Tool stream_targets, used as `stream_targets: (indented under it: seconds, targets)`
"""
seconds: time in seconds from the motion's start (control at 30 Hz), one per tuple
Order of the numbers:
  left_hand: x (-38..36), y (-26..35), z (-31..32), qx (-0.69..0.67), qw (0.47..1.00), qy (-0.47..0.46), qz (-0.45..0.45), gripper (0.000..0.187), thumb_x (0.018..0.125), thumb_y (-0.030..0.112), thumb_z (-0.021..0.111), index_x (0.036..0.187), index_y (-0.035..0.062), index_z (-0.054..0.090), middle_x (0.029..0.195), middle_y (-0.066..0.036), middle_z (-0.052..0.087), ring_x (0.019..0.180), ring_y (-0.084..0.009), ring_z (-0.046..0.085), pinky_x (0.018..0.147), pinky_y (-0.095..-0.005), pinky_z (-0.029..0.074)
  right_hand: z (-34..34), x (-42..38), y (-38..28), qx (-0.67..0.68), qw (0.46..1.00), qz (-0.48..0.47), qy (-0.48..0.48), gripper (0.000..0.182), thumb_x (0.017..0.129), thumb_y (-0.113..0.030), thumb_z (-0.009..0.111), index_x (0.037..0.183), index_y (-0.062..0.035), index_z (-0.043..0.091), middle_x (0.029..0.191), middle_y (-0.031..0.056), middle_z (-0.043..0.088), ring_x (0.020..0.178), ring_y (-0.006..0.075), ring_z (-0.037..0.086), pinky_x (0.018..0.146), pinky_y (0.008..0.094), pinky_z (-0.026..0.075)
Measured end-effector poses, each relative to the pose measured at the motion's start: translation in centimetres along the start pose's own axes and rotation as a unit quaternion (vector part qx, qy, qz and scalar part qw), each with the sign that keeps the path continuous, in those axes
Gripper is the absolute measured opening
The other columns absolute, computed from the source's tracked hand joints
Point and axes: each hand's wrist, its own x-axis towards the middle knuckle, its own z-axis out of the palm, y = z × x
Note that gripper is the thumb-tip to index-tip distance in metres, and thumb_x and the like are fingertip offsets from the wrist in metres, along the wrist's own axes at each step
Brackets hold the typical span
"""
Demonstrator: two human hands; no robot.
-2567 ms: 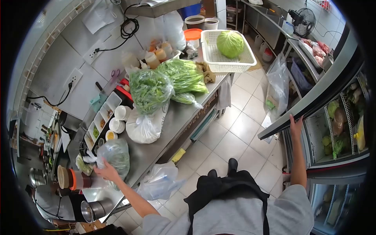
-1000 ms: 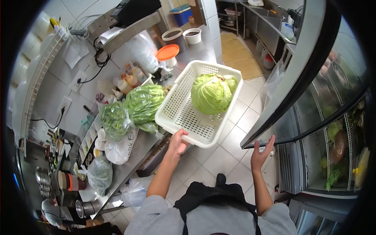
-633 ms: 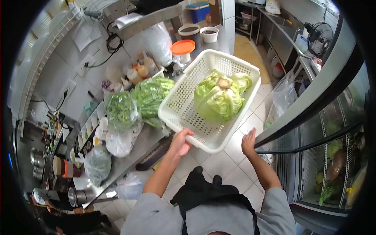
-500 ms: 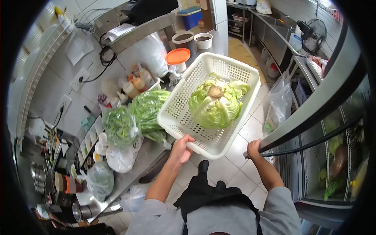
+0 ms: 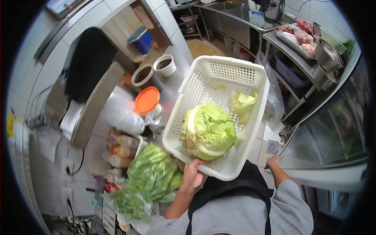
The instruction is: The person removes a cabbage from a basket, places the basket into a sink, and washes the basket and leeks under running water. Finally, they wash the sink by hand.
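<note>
The left hand's (image 5: 192,175) fingers pinch the near rim of a white basket (image 5: 199,88); just beyond them, inside, lies a cabbage (image 5: 209,131). The right hand (image 5: 273,160) meets the glass door's (image 5: 313,137) edge, finger closure unclear.

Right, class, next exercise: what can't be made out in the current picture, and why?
All in the head view:
Fingertips of the left hand: hidden beneath the white perforated plastic basket.
Basket floor under the round, pale-green cabbage: covered by it.
Contents behind the clear glass door: dim, blurred.
Exact hold of the right hand: too small.
Feet: hidden, apparently behind the black apron or basket.
</note>
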Motion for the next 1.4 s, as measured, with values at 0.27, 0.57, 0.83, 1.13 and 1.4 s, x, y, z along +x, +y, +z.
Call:
stream_targets:
  seconds: [0.27,0.57,0.83,1.13,1.4]
  targets:
    - [12.4,0.6,11.8,0.027,0.998,0.021,0.05,0.058,0.066,-0.009,0.042,0.122,0.0001,0.029,0.11,-0.016,0.042,0.1,-0.0309,0.047,0.083,-0.0461,0.043,-25.3,0.8,7.4,0.601,0.544,-0.128,0.571,0.031,0.076,-0.019,0.063,0.099,0.0,0.056,0.1,0.0121,0.056,0.09,0.0233,0.054,0.072,0.0306,0.043]
    - [29.0,-1.5,22.3,0.007,1.0,0.014,-0.006,0.059,0.064,-0.009,0.044,0.121,-0.0031,0.029,0.111,-0.017,0.041,0.102,-0.0306,0.045,0.083,-0.0415,0.043,-46.8,8.7,2.9,0.413,0.663,-0.535,0.324,0.064,0.073,-0.027,0.065,0.126,-0.007,0.037,0.123,0.0168,0.043,0.112,0.0284,0.042,0.094,0.0353,0.034]
    - [48.2,1.4,25.6,0.125,0.98,0.058,0.141,0.057,0.061,-0.012,0.042,0.117,-0.0069,0.036,0.108,-0.015,0.048,0.097,-0.0254,0.05,0.08,-0.0301,0.042,-53.8,28.9,-1.8,0.605,0.596,-0.528,0.013,0.068,0.079,-0.025,0.06,0.135,-0.0138,0.023,0.134,0.0143,0.03,0.123,0.0246,0.028,0.102,0.033,0.023]
    - [66.4,13.4,33.5,0.285,0.951,0.014,0.117,0.06,0.062,-0.007,0.045,0.12,-0.0044,0.029,0.112,-0.017,0.046,0.101,-0.0259,0.048,0.084,-0.0316,0.04,-68.6,42.6,-7.0,0.829,0.297,-0.404,-0.249,0.066,0.083,-0.054,0.041,0.131,-0.0106,0.029,0.13,0.0114,0.036,0.118,0.0266,0.037,0.096,0.0404,0.035]
    - [82.4,23.6,40.8,0.361,0.916,-0.017,0.176,0.047,0.064,-0.004,0.044,0.112,-0.0064,0.042,0.105,-0.017,0.054,0.096,-0.0256,0.053,0.082,-0.0318,0.041,-84.0,49.4,-8.6,0.882,0.124,-0.37,-0.266,0.077,0.075,-0.067,0.037,0.129,-0.012,0.034,0.13,0.0122,0.038,0.116,0.0307,0.04,0.095,0.0494,0.033]
